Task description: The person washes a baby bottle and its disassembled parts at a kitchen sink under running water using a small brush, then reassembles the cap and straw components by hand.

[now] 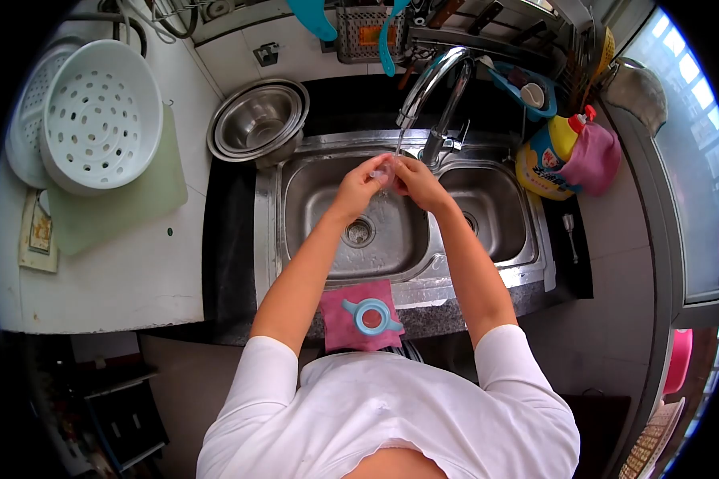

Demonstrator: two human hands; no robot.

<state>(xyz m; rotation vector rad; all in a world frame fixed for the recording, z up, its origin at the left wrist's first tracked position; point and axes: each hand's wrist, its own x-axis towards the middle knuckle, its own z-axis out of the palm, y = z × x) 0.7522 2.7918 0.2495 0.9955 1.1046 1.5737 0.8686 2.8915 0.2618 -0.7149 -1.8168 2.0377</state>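
My left hand [359,188] and my right hand [420,185] meet over the left basin of the steel sink [265,239], just below the tap [434,80]. Between their curled fingers is a small translucent, pinkish piece [383,172], mostly covered, so its kind does not show. A thin stream of water [399,144] runs from the spout onto it. Nearer my body, a light blue ring with two handles [359,306] lies on a folded pink cloth [339,331] at the counter's front edge.
Nested steel bowls [218,137] stand left of the sink. Further left, a white colander [96,120] rests over a pale green cutting board [164,184]. A large yellow and blue detergent bottle [539,164] with a pink cloth stands at the right. Utensils hang along the back.
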